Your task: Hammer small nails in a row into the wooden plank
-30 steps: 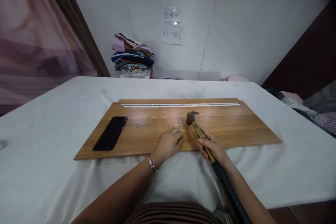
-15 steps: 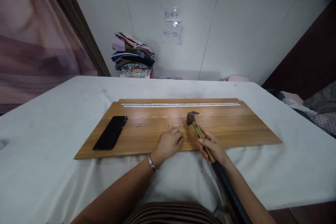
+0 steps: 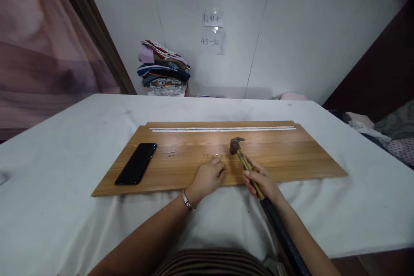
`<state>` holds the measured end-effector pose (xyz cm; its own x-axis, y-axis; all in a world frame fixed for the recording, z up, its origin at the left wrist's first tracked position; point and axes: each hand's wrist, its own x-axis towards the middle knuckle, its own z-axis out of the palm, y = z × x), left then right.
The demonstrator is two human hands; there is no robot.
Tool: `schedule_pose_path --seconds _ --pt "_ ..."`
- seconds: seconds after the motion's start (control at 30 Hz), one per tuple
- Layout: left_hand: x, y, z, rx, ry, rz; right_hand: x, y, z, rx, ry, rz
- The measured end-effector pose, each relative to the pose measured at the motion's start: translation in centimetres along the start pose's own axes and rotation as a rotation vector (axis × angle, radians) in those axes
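A wooden board (image 3: 291, 159) lies on the white-covered table (image 3: 64, 146). My right hand (image 3: 262, 181) is closed round the handle of a hammer (image 3: 241, 155), whose dark head rests on the board. My left hand (image 3: 208, 177) sits on the board just left of the hammer, fingers curled in a pinch near several tiny nails (image 3: 213, 155). What the fingers pinch is too small to make out. A metal bracelet is on my left wrist.
A black phone (image 3: 136, 163) lies on the board's left end, with a small staple-like piece (image 3: 170, 154) beside it. A long white strip (image 3: 223, 129) runs along the board's far edge. Folded cloths (image 3: 163, 69) are stacked against the wall behind.
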<state>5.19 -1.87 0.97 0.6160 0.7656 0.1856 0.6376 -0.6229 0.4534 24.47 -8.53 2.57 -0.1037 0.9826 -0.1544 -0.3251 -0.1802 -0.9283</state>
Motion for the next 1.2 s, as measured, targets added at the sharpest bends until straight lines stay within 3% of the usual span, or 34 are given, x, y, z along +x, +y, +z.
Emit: schedule_pose_path --seconds 1.2 --pt "-0.01 -0.22 0.19 -0.015 0.013 0.011 0.0 0.0 -0.02 -0.002 0.004 -0.003"
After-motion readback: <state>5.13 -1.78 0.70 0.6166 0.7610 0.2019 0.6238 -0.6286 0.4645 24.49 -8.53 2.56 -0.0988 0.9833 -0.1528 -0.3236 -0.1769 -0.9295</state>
